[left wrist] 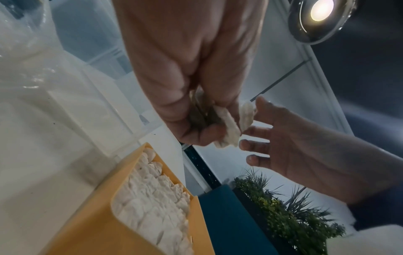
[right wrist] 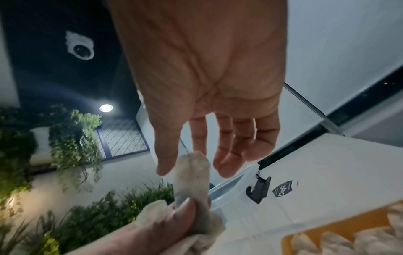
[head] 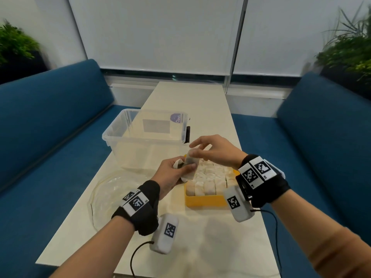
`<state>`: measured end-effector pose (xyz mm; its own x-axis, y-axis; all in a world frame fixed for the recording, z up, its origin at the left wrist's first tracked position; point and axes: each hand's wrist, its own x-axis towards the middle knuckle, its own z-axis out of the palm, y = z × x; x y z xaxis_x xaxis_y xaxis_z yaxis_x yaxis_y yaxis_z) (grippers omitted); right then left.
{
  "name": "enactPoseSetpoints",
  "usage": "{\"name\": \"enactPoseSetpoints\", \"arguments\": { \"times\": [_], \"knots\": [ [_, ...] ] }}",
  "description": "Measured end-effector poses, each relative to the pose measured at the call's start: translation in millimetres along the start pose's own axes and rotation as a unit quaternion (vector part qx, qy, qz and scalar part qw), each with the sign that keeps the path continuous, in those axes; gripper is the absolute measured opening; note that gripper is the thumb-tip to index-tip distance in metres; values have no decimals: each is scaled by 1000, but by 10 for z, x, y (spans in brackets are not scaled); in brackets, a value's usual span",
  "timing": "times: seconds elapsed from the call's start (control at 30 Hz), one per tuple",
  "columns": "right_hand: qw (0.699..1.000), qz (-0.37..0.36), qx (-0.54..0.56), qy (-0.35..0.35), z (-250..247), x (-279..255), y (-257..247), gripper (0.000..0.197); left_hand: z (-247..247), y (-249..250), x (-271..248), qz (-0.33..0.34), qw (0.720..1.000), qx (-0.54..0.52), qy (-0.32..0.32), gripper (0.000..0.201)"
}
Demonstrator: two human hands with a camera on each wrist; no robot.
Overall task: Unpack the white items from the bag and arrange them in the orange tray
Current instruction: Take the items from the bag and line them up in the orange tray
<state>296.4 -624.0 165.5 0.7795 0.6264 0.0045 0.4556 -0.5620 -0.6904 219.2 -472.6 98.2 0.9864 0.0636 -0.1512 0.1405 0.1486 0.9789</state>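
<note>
The orange tray (head: 206, 202) sits on the white table in front of me, packed with rows of white packets (head: 208, 178). Just above its far left corner my left hand (head: 180, 169) grips a small bundle of white packets (head: 189, 164). My right hand (head: 193, 149) reaches in from the right. Its thumb and forefinger pinch the top of one upright packet (right wrist: 191, 176) in that bundle, and its other fingers are spread loosely. In the left wrist view the bundle (left wrist: 226, 128) sticks out between my left fingers, above the filled tray (left wrist: 91, 224). A limp clear plastic bag (head: 108, 197) lies to the left.
A clear plastic storage box (head: 120, 149) with a black latch stands behind the tray, on the table's left half. Blue sofas run along both sides of the table. Potted plants stand in the far corners. Cables trail from both wrist units over the near table edge.
</note>
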Motion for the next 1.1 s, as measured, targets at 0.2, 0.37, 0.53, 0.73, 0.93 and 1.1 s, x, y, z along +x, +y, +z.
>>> {"name": "enactPoseSetpoints", "arguments": {
  "times": [0.2,0.37,0.53,0.73,0.93,1.1],
  "knots": [
    [998,-33,-33,44,-194,-49,154,13,175,-55,15,-15,1000,14,3,8],
    [991,10,-126,37,-238,-45,430,19,147,-154,18,-32,999,13,42,14],
    [966,73,-229,-97,32,-67,791,28,98,-169,8,-46,998,9,52,21],
    [930,132,-291,-182,273,18,1061,27,68,-186,-15,-55,996,-16,62,21],
    [920,159,-325,-154,387,70,1137,27,64,-211,-12,-72,995,-32,59,32],
    [941,116,-305,-89,289,70,1077,26,80,-193,27,-78,994,-37,60,36]
  ]
}}
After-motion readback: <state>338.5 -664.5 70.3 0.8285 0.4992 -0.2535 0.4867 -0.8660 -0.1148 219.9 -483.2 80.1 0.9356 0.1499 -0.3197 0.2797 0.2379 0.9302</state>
